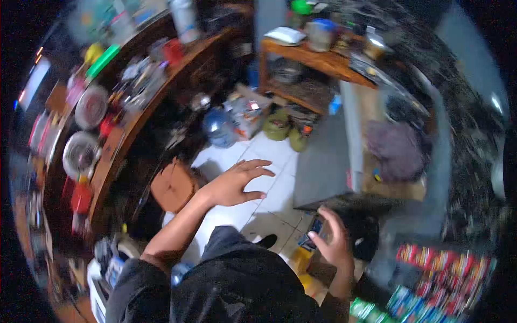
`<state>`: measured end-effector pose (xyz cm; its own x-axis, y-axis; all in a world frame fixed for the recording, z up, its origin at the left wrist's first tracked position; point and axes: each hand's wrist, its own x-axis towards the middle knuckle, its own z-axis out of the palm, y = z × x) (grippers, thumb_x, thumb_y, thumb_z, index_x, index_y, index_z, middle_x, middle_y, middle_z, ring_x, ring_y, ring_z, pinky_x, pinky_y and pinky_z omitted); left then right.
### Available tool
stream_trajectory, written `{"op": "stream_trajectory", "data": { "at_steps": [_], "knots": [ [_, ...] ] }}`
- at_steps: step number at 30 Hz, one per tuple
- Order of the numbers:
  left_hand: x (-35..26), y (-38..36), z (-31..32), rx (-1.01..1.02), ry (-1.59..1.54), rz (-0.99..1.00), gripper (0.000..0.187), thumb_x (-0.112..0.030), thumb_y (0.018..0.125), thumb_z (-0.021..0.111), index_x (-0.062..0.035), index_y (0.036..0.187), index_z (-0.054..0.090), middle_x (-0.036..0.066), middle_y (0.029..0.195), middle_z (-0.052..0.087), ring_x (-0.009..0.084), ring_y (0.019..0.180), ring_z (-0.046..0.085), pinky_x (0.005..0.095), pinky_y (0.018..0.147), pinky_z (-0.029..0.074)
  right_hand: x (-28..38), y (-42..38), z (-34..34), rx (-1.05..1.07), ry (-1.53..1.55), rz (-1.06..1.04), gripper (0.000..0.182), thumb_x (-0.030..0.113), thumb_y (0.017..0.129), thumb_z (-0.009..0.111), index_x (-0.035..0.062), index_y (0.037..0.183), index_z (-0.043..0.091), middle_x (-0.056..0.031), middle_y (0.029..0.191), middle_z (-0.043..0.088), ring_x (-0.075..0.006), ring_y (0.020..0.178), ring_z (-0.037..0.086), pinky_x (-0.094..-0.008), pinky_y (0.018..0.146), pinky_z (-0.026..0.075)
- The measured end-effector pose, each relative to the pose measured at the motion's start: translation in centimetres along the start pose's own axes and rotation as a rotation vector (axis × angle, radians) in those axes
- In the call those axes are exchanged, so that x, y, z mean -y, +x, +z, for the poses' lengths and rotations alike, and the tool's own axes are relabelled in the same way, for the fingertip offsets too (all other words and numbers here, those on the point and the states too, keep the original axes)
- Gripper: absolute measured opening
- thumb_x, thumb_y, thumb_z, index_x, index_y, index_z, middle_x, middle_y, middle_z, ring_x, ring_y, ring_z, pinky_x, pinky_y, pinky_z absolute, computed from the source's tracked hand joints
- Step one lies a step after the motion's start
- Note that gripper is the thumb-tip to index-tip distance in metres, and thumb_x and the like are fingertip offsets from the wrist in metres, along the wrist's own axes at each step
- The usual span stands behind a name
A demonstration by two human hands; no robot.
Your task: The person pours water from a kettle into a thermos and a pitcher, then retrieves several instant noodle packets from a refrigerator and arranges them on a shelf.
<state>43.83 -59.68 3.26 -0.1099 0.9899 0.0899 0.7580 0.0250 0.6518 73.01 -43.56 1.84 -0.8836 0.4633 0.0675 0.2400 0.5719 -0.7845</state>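
Observation:
My left hand reaches out over the white tiled floor, its fingers spread and nothing in them. Nearest to it is a brown stool, just left of the wrist. My right hand is raised at the lower right, slightly blurred, with thumb and fingers apart and nothing visible between them. It is near the lower end of a grey box-like cabinet. Below and left of that hand is a yellow object, too blurred to name.
Green gas cylinders and a blue water jug stand on the floor ahead. A wooden table holds jars. Dark cloth lies on the cabinet's right. Sachet strips are at lower right; cluttered shelves line the left.

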Motion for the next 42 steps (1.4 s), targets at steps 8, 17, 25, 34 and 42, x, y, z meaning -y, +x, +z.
{"op": "stream_trajectory", "data": {
  "at_steps": [8,17,25,34,42],
  "knots": [
    [4.6,-5.6,-4.0,-0.154,-0.099,-0.308,0.048,-0.027,0.085,0.07,-0.0068,0.126,0.053,0.018,0.144,0.041,0.037,0.129,0.042,0.0439,0.106,0.036,1.8,15.2,3.7,0.007,0.249,-0.103,0.056,0.007,0.079,0.071,0.0011,0.131,0.049,-0.0148,0.133,0.053,-0.0273,0.124,0.049,-0.0412,0.105,0.035],
    [13.5,1.0,-11.9,-0.135,-0.16,-0.28,0.04,-0.02,0.085,0.069,-0.0065,0.121,0.057,0.018,0.14,0.045,0.0342,0.131,0.043,0.0423,0.108,0.036,1.7,27.2,5.9,-0.201,0.218,0.002,0.057,0.013,0.08,0.073,0.0039,0.131,0.05,-0.0138,0.129,0.056,-0.0259,0.12,0.052,-0.0408,0.103,0.036],
    [18.7,16.6,-16.6,0.042,-0.228,-0.062,0.035,-0.012,0.083,0.071,-0.0079,0.116,0.061,0.012,0.122,0.061,0.0294,0.123,0.051,0.0393,0.103,0.039,1.0,31.3,2.3,-0.52,0.028,0.185,0.055,0.019,0.081,0.074,0.0033,0.128,0.051,-0.0169,0.127,0.056,-0.0305,0.118,0.053,-0.0381,0.101,0.04],
    [17.3,36.0,-11.2,0.341,-0.281,0.252,0.04,-0.02,0.084,0.07,-0.0082,0.119,0.056,0.014,0.121,0.059,0.0333,0.116,0.055,0.0401,0.098,0.043,-4.8,32.7,-1.7,-0.732,-0.071,0.395,0.056,0.025,0.082,0.073,0.0046,0.128,0.049,-0.0189,0.127,0.053,-0.0349,0.115,0.053,-0.0407,0.094,0.044],
    [17.9,46.0,-7.5,0.361,-0.137,0.491,0.053,-0.016,0.079,0.071,-0.0089,0.127,0.051,0.016,0.131,0.05,0.0367,0.123,0.047,0.0436,0.101,0.04,-11.1,38.0,-2.5,-0.681,-0.306,0.505,0.069,0.035,0.081,0.071,0.0069,0.136,0.04,-0.0199,0.133,0.048,-0.0399,0.122,0.048,-0.0475,0.099,0.041]
  ]
}}
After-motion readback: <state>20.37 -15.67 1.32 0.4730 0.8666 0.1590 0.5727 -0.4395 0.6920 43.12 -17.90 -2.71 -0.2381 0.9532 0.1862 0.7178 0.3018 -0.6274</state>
